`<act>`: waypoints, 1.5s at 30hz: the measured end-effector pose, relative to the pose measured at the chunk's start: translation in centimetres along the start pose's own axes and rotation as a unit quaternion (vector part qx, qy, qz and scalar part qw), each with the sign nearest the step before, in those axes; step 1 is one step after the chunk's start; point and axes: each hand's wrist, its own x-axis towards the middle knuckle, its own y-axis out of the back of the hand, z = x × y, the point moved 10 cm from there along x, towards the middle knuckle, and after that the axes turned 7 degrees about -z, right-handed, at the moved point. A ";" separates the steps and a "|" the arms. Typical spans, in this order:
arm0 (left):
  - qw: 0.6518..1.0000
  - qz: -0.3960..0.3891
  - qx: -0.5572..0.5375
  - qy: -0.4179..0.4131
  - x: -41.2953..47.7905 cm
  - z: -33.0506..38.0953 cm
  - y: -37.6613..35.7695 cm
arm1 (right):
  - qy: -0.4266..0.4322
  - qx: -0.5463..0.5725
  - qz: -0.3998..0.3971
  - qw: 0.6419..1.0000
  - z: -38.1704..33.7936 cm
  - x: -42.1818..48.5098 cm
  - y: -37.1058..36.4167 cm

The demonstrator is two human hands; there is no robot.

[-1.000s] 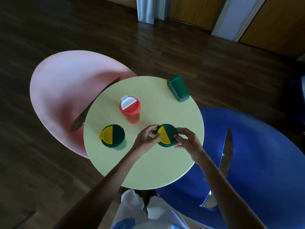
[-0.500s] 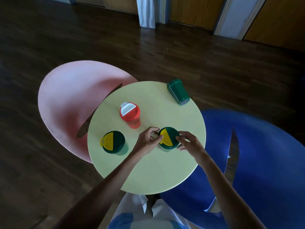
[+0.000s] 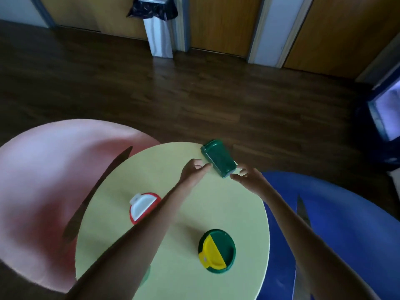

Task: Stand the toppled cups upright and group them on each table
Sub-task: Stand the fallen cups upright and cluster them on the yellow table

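A dark green cup (image 3: 218, 158) lies on its side at the far edge of the round yellow table (image 3: 216, 213). My left hand (image 3: 193, 171) is at its left side with fingers apart, fingertips close to the cup. My right hand (image 3: 249, 177) is at its lower right end, fingers spread, holding nothing. A green cup with a yellow lid flap (image 3: 217, 253) stands upright near the front. A red cup with a white flap (image 3: 144, 206) stands upright, partly behind my left forearm. A third green cup is almost hidden under that forearm.
A pink round table (image 3: 47, 176) sits to the left and a blue one (image 3: 346, 230) to the right, both lower. Dark wooden floor lies beyond. A bin with a black bag (image 3: 158, 29) stands against the far wall.
Both hands have let go of the green and yellow cup, which stands upright, and reached forward to the toppled green cup. The camera moved closer and tilted up.
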 end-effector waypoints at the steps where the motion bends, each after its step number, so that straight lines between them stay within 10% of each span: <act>1: 1.000 -0.015 -0.005 0.012 1.8 0.1 -0.3 | -0.010 -0.019 0.000 1.000 0.0 1.3 0.2; 11: 0.978 -0.074 -0.166 0.102 8.1 -1.7 -3.1 | -0.050 0.025 -0.062 0.996 1.8 7.8 -2.1; 25: 0.979 -0.105 -0.168 -0.054 5.3 3.2 -0.6 | 0.074 0.166 0.087 0.980 -0.8 1.5 -0.7; 35: 0.961 -0.173 -0.111 -0.186 -2.0 7.9 0.8 | 0.137 0.210 -0.040 0.967 -3.3 -1.9 0.3; 45: 0.970 -0.209 -0.024 -0.119 -4.0 0.0 -2.1 | 0.080 0.171 -0.085 0.978 3.7 -1.8 -5.6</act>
